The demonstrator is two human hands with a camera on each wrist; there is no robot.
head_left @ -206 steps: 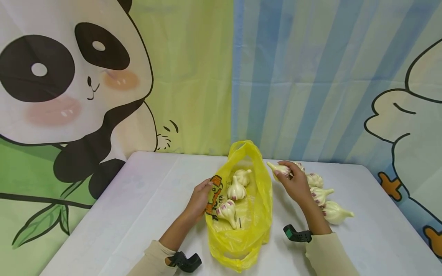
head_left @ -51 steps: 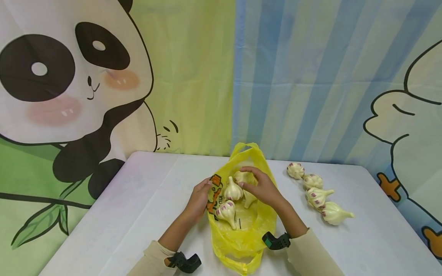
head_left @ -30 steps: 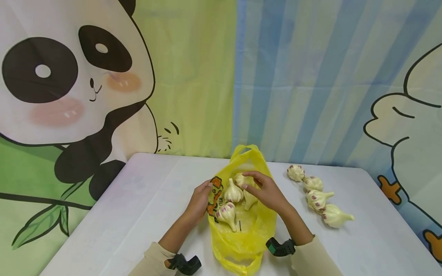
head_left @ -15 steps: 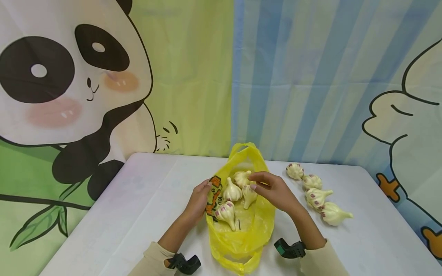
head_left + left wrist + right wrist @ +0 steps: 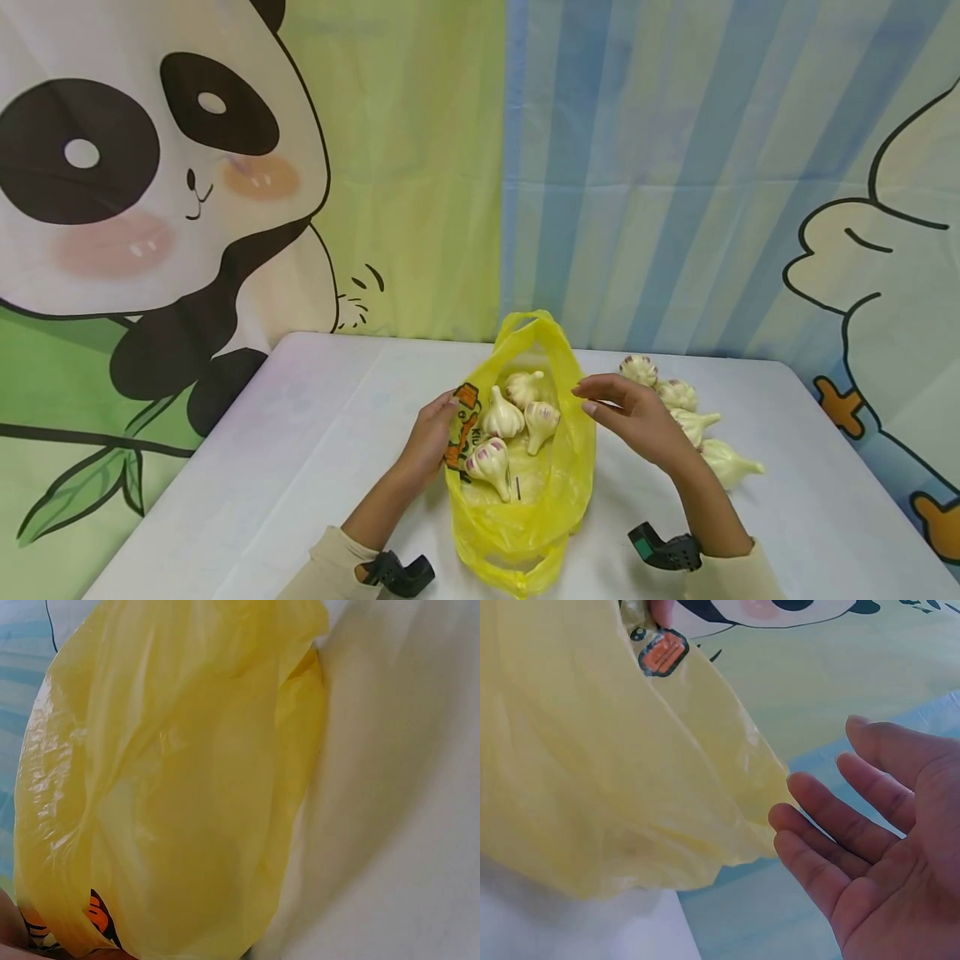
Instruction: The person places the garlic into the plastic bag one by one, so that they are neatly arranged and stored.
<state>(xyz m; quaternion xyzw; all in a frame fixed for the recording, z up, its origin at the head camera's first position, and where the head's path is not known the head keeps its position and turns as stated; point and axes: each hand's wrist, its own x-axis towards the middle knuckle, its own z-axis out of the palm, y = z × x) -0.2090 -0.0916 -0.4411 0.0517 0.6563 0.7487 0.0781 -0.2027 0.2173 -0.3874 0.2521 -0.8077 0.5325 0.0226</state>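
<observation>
A yellow plastic bag (image 5: 573, 475) lies with its mouth spread on the table. My left hand (image 5: 430, 435) grips its left edge beside an orange cartoon print; the left wrist view is mostly filled by yellow film. Inside sit several garlic bulbs (image 5: 502, 414), pale with purple streaks. My right hand (image 5: 637, 421) hovers by the bag's right rim, fingers relaxed and nothing in them. In the right wrist view its fingers (image 5: 840, 806) look loosely extended close to the yellow film; whether they touch it I cannot tell.
More garlic bulbs (image 5: 730, 463) lie in a slanting row on the white table (image 5: 300, 467), behind and beside my right hand, which partly covers them. A curtain with a panda print (image 5: 247, 208) hangs behind the table's far edge.
Earlier my right hand held a garlic bulb by the row. That bulb was set inside the bag and let go, and the hand has drawn back rightward. The left hand has kept its grip.
</observation>
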